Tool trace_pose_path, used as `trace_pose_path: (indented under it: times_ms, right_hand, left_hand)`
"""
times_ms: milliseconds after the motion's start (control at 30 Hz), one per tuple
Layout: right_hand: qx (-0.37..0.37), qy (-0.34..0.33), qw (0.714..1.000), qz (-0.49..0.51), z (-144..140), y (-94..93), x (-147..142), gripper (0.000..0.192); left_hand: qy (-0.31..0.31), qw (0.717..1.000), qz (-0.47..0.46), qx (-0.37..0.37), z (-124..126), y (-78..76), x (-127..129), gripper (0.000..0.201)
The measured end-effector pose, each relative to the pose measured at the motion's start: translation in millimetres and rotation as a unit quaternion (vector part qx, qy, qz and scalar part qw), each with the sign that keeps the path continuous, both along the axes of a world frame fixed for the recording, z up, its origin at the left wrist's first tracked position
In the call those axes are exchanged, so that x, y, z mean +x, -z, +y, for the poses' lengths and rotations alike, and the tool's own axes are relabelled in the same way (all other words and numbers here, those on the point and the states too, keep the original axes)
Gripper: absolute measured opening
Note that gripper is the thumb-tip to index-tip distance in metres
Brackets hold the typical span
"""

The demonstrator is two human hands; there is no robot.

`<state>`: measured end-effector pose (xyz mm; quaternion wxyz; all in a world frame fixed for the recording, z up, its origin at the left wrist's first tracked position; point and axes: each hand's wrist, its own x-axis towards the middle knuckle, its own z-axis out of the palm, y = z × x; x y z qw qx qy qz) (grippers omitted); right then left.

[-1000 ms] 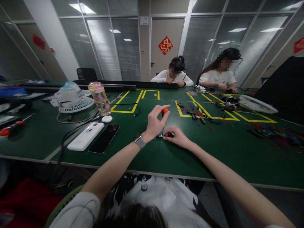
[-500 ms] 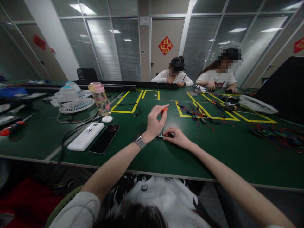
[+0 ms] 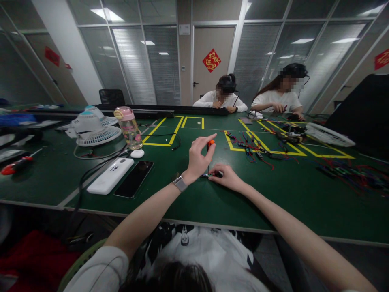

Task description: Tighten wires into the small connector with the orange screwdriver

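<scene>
Near the middle of the table, my left hand is closed around the orange and black handle of a screwdriver, which stands upright. The screwdriver's thin dark shaft points down at a small electronic part lying on the green table. Most of the handle is hidden behind my fingers. My right hand rests low on the tabletop just right of the shaft, its fingertips pinching the small part. The part's exact kind is too small to make out.
Left of my hands lie a black phone, a white power bank and a white earbud case. Behind them stand a pink-lidded bottle and a white fan. Wired modules lie right. Two people sit across the table.
My hands stay in nearly the same place on the screwdriver and the small part. Across the table, the person at right has raised a hand slightly.
</scene>
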<state>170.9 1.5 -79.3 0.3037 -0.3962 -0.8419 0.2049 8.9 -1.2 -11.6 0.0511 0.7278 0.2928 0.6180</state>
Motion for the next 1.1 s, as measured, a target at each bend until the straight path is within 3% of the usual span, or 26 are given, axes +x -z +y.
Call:
trace_pose_path:
  times_ms: [133,400,667,933,1100]
  right_hand:
    - [-0.001,0.001,1.000,0.001,-1.1,-1.3,-0.4,0.009]
    - [0.009,0.001,1.000,-0.008,-0.4,-1.6,-1.1,0.009]
    - [0.008,-0.001,1.000,-0.008,-0.6,-1.3,0.0,0.009]
    - [0.012,-0.003,1.000,-0.008,-0.1,-1.3,0.0,0.009]
    - [0.011,-0.003,1.000,-0.008,-0.3,-1.0,0.1,0.009]
  left_hand:
    - [-0.050,0.999,0.003,0.010,-0.9,0.3,0.6,0.024]
    - [0.040,0.999,-0.001,-0.012,-1.0,0.7,-0.6,0.034]
    - [-0.015,1.000,0.007,0.013,-1.8,-0.9,1.1,0.029]
    - [0.055,0.998,0.010,-0.003,-1.0,-0.3,-0.6,0.033]
    - [0.023,1.000,0.008,0.002,-3.1,-2.5,0.3,0.026]
